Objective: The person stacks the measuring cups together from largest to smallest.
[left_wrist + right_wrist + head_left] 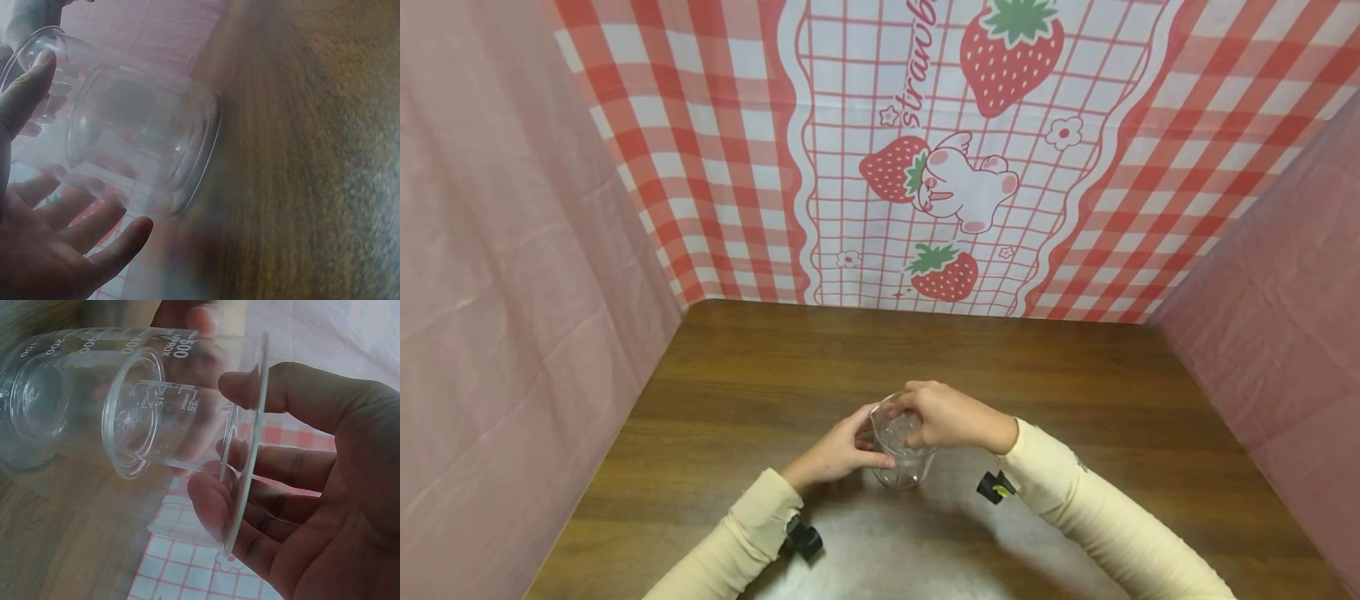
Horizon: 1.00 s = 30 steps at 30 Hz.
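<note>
A large clear glass beaker [904, 477] with white volume marks stands in front of me, between both hands. My left hand [837, 452] holds it from the left, thumb on the near side and fingers behind it. Nested inside, a middle-sized beaker [111, 422] shows its thick rim in the right wrist view. A small marked beaker [181, 440] sits partly within that one, its rim near the large beaker's mouth. My right hand [958, 417] reaches over the large rim from the right and pinches the small beaker near its top.
The brown wood-grain table [760, 358] lies under the beakers. Behind it hangs a red-and-white strawberry cloth [850, 208]. Pink curtains close off the left [512, 292] and right sides. Each cream sleeve [1075, 492] carries a small black wrist mount [996, 486].
</note>
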Available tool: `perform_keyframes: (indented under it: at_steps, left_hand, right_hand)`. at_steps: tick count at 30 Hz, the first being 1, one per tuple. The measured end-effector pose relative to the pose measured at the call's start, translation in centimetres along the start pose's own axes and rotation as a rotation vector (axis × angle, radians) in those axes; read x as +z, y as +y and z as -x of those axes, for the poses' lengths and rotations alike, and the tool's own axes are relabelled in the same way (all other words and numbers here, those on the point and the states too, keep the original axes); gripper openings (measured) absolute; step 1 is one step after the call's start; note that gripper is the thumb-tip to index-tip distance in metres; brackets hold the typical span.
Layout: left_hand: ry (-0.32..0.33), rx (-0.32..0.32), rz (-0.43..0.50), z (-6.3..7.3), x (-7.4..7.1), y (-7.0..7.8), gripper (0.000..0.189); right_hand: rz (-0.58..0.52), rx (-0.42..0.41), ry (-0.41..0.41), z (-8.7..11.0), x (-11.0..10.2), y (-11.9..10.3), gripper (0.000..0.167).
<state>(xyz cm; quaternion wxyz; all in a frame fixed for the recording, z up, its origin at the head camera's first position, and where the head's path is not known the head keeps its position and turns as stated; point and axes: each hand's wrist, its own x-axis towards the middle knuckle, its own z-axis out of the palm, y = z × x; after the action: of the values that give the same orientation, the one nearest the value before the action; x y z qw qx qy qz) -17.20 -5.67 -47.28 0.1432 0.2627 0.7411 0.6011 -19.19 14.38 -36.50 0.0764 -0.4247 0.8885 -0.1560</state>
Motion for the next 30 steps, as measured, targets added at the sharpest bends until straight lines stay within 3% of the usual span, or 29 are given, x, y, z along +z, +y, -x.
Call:
perform_keyframes:
  at_steps: [22, 30]
  left_hand:
    - [0.003, -0.008, 0.002, 0.1, 0.1, 0.0, 0.081]
    - [0.005, -0.004, 0.004, 0.0, 0.1, 0.0, 0.082]
  right_hand:
    - [0.13, -0.006, -0.029, -0.4, 1.5, -0.2, 0.044]
    - [0.174, -0.021, -0.026, -0.5, 1.8, -0.4, 0.04]
